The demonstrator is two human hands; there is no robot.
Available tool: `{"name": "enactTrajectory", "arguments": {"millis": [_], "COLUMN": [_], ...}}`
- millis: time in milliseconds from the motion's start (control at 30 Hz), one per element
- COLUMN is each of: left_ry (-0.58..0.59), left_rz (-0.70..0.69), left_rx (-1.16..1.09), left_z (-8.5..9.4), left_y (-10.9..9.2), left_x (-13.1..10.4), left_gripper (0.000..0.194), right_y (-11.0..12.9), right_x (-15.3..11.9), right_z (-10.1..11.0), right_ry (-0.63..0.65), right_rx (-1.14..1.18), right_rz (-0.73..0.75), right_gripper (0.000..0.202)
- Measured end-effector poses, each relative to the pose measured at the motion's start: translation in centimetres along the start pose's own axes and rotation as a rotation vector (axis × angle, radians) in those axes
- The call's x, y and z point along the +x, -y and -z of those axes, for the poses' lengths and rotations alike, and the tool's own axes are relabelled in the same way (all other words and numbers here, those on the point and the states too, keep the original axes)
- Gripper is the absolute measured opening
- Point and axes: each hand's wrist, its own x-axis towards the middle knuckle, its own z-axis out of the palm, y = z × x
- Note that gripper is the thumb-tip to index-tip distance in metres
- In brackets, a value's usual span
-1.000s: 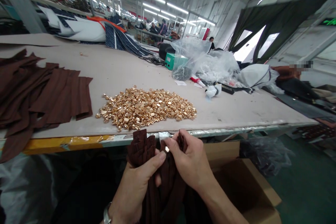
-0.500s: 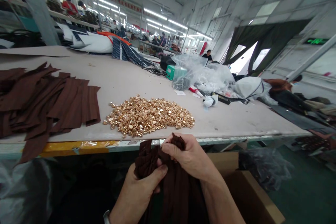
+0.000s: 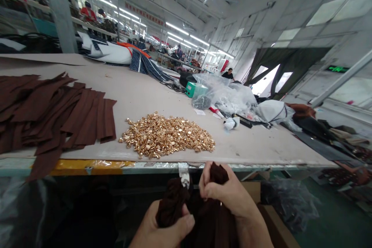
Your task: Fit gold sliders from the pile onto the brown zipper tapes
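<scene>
Bunched dark brown fabric strips [image 3: 172,203] are gripped in my left hand [image 3: 165,226], its thumb pressed across them. My right hand [image 3: 229,190] is closed round the top of another bunch of brown fabric strips [image 3: 219,173], which hangs down below the fist. Both hands are just in front of the table's front edge, a small gap apart. Behind them on the table lies a heap of small gold metal pieces [image 3: 168,135]. To the left, many flat brown fabric strips [image 3: 66,112] are spread in overlapping layers, one hanging over the edge.
The pale table [image 3: 139,93] has yellow tape along its front edge. Farther back are a green box [image 3: 190,89], crumpled clear plastic [image 3: 226,93] and striped cloth [image 3: 145,66]. An open cardboard box [image 3: 276,224] stands below at right. Several people are in the distance.
My hands have moved apart and lower in the view, the right one rightward. The fabric bunches are separated more. The view has tilted slightly upward.
</scene>
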Motion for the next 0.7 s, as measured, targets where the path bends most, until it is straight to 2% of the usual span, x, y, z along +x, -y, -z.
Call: {"name": "enactTrajectory", "arguments": {"millis": [100,200,467,700], "left_ry": [-0.052,-0.077,-0.075,-0.105], "left_rz": [0.071,0.071,0.068,0.097], "left_rx": [-0.012,0.002,0.003,-0.023], "left_z": [0.4,0.7,0.6,0.5], "left_y": [0.0,-0.4,-0.9,-1.4], "left_x": [0.4,0.6,0.5,0.2], "left_gripper": [0.031,0.029,0.027,0.025], "right_y": [0.2,0.7,1.0,1.0], "right_x": [1.9,3.9,6.2,6.0], "right_z": [0.4,0.2,-0.9,-0.4], "right_ry": [-0.275,-0.416,-0.464,-0.495], "right_rx": [-0.511,-0.814,-1.152,-1.122], "right_rz": [0.010,0.025,-0.052,-0.038], "right_gripper": [0.024,0.019,0.009,0.010]}}
